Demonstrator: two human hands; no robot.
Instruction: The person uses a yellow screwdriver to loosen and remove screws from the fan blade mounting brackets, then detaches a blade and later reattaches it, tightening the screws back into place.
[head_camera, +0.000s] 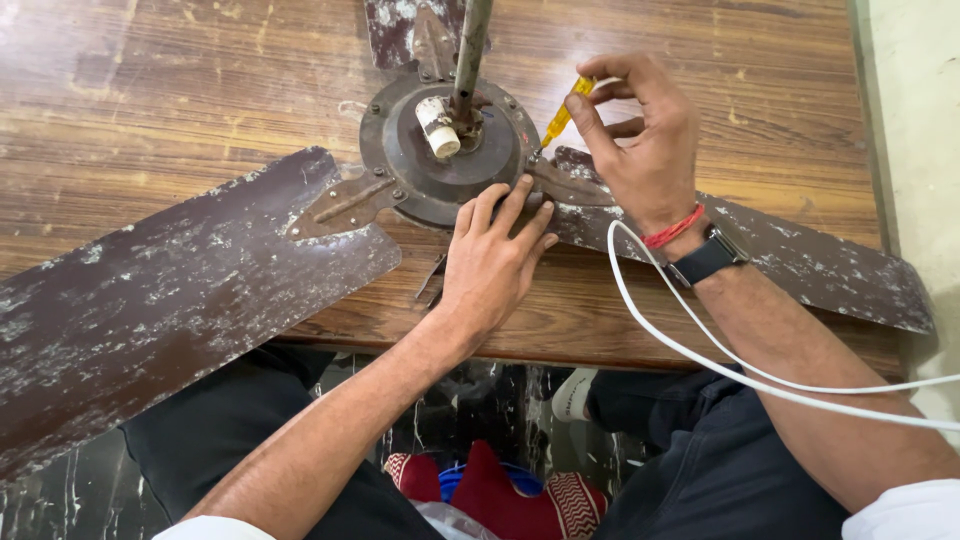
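Note:
A worn brown ceiling fan lies on a wooden table (180, 90). Its round motor housing (420, 160) carries a metal rod (470, 50) and a white cylinder (438, 127). My left hand (495, 255) rests flat, fingers spread, on the near edge of the housing. My right hand (645, 140) grips a yellow-handled screwdriver (562, 115), its tip at the housing's right rim beside a blade bracket. Long blades reach to the left (150, 300) and right (800, 260).
A white cable (700, 355) loops across my right forearm and off to the right. A small dark metal tool (432, 280) lies on the table under my left hand. Below the table edge are my dark trousers, a red patterned cloth (510, 495) and a marbled floor.

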